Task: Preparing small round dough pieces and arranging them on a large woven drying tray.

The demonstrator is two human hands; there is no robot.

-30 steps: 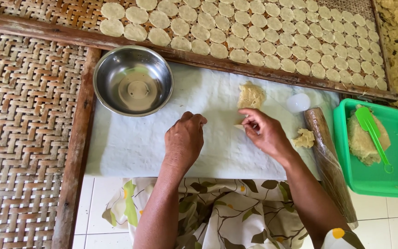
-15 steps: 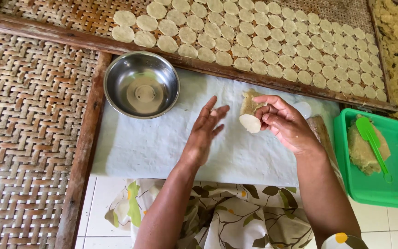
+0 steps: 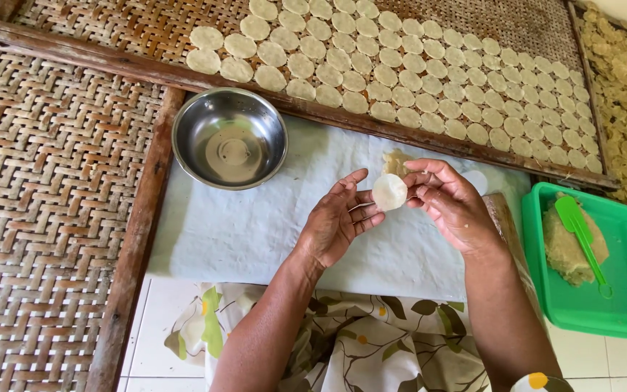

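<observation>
Our arms are bare. Our left hand (image 3: 335, 225) and right hand (image 3: 455, 207) wear no rings. We wear leaf-print cloth (image 3: 371, 341).

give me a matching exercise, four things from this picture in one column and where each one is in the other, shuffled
Things:
1. round dough disc
2. steel bowl
3. green spatula
4. rows of flat discs

Places:
A. on the woven drying tray along the top
B. in the green tub, on the dough lump
C. between the fingers of both hands
D. on the pale cloth, left of the hands

Pairs: 1-C, 2-D, 3-B, 4-A
</observation>
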